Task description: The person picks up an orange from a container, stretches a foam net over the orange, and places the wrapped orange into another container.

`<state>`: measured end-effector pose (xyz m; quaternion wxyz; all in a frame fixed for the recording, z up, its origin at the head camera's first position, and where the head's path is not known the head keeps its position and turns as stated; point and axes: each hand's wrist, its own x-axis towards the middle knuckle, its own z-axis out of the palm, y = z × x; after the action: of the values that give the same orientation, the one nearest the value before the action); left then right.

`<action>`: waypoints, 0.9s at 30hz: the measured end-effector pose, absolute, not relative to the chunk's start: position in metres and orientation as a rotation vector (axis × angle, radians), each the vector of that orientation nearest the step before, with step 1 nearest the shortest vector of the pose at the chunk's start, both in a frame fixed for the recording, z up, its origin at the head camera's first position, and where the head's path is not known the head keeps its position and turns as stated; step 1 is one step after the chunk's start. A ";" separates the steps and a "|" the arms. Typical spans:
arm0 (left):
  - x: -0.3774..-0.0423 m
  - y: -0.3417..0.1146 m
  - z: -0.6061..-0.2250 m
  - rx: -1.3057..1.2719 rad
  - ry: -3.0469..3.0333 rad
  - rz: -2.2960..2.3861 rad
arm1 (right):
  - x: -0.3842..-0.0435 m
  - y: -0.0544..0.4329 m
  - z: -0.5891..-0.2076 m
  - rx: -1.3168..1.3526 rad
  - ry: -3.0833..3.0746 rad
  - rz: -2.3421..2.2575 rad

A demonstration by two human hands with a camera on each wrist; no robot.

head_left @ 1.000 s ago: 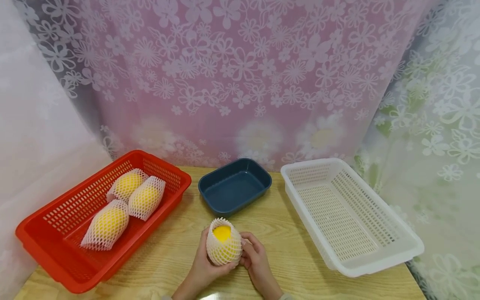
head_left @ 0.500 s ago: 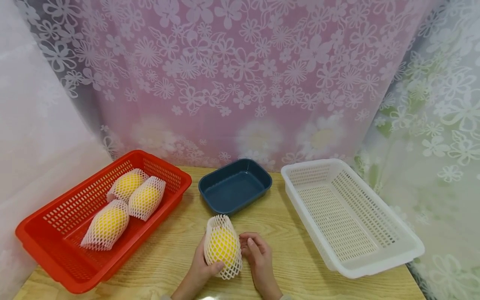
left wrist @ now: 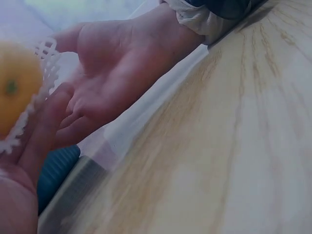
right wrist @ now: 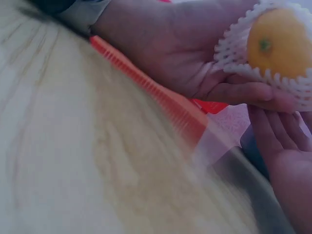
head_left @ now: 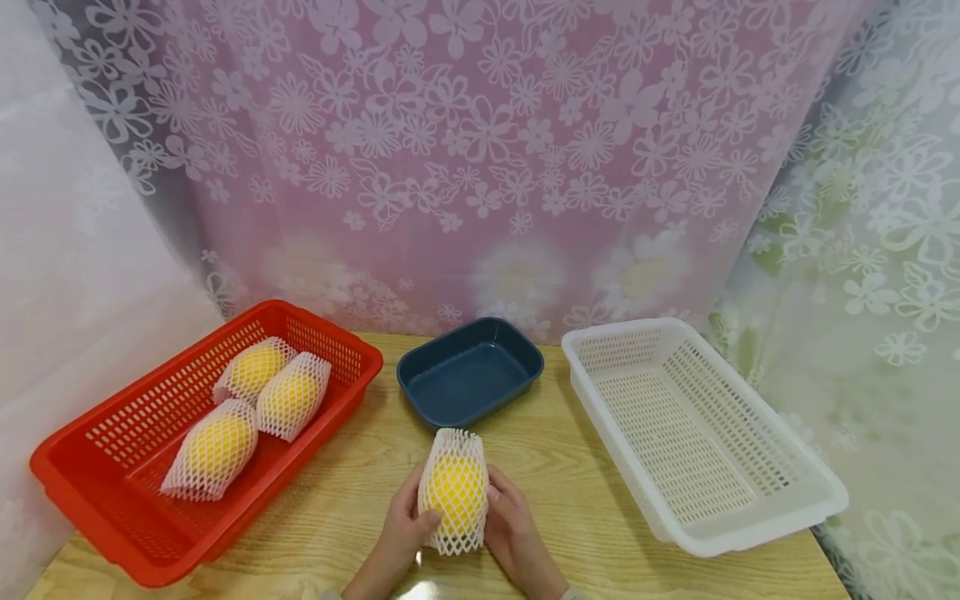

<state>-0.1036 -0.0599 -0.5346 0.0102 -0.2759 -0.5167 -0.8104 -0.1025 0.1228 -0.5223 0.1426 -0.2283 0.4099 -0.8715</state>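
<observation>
A yellow fruit (head_left: 456, 492) in a white foam net sleeve stands upright near the front of the table. My left hand (head_left: 401, 529) grips it from the left, thumb across its front. My right hand (head_left: 517, 533) is at its right side, fingers fairly straight and touching the net, partly hidden behind the fruit. In the right wrist view the fruit's stem end (right wrist: 265, 45) shows through the sleeve's opening, over the fingers. The left wrist view shows the right palm (left wrist: 112, 63) turned up beside the net (left wrist: 48, 63).
On the left, a red basket (head_left: 97, 533) holds several netted yellow fruits (head_left: 217, 450). A dark blue tray (head_left: 468, 387) sits just beyond the hands. To the right is a white basket (head_left: 675, 442), and a floral curtain (head_left: 487, 167) hangs behind the wooden table.
The netted fruit has tipped from its open top facing the head camera to upright, and shifted slightly right. The right hand left its side and has come back against it.
</observation>
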 end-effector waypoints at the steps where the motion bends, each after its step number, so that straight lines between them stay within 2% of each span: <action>1: -0.104 -0.059 -0.534 -0.849 -1.588 -2.524 | -0.103 0.123 -0.522 -0.647 1.137 -2.521; 5: -0.104 -0.059 -0.532 -0.814 -1.556 -2.474 | -0.103 0.124 -0.521 -0.589 1.048 -2.550; 10: -0.101 -0.060 -0.531 -0.601 -1.713 -2.251 | -0.105 0.125 -0.523 -0.544 1.087 -2.576; 15: -0.101 -0.059 -0.527 -0.474 -1.716 -2.218 | -0.107 0.124 -0.523 -0.492 1.096 -2.624; 27: -0.106 -0.058 -0.530 -0.612 -1.660 -2.040 | -0.107 0.123 -0.522 -0.457 1.209 -2.697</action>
<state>-0.1060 -0.0583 -0.5303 0.2190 -0.2210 -0.5998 -0.7371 -0.1074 0.1229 -0.5219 0.0754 -0.1524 0.4031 -0.8992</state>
